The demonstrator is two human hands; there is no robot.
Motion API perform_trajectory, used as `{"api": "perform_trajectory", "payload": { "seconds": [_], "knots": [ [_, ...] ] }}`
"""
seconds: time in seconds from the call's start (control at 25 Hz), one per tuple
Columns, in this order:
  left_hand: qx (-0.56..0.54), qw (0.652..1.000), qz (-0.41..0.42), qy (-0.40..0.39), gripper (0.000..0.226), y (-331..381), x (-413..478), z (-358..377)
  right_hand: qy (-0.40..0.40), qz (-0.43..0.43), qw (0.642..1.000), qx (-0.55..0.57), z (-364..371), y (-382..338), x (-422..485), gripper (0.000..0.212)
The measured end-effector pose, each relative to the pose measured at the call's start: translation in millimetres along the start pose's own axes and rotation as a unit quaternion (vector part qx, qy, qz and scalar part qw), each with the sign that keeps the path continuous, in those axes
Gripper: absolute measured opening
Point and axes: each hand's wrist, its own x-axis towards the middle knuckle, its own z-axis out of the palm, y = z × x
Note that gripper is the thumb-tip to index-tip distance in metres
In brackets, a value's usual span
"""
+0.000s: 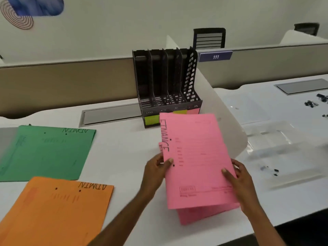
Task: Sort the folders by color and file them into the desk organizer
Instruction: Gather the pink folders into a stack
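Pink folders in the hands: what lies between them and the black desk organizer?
Head view: nothing. The pink paper folders, held by the left hand and right hand, overlap the black plastic desk organizer's front edge in view.

A person's left hand and right hand grip opposite edges of a stack of pink folders, the top one marked "FINANCE", above a white counter. Behind stands a black desk organizer with empty slots. A green folder and an orange folder, both marked "ADMIN", lie flat at left.
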Motion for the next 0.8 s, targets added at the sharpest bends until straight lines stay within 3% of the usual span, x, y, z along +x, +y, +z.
{"api": "perform_trajectory", "payload": {
  "seconds": [0.16,0.24,0.32,0.44,0.6,0.68,0.8],
  "knots": [
    [0.219,0.973,0.058,-0.035,0.052,-61.1,-26.9,28.0,-0.006,-0.026,0.984,-0.178,-23.5,42.7,14.9,0.058],
    [0.311,0.945,0.061,-0.081,0.081,-87.7,-30.6,27.8,-0.017,-0.051,0.97,-0.236,-19.9,51.2,21.8,0.063],
    [0.404,0.907,0.043,-0.11,0.094,-108.9,-31.3,25.3,-0.014,-0.095,0.948,-0.302,-9.5,57.6,23.4,0.066],
    [0.489,0.863,0.057,-0.115,0.089,-119.8,-25.8,26.2,-0.027,-0.175,0.916,-0.361,18.9,74.5,8.2,0.067],
    [0.568,0.809,0.075,-0.131,0.082,-111.8,-16.7,32.3,-0.116,-0.182,0.879,-0.425,52.7,108.7,-17.7,0.074],
    [0.571,0.805,0.079,-0.141,0.079,-107.3,-17.0,29.7,-0.112,-0.186,0.858,-0.466,54.7,117.9,-23.5,0.075],
    [0.563,0.811,0.089,-0.128,0.074,-109.9,-29.3,7.9,-0.097,-0.175,0.877,-0.436,61.6,107.4,-27.9,0.074]
  ]
}}
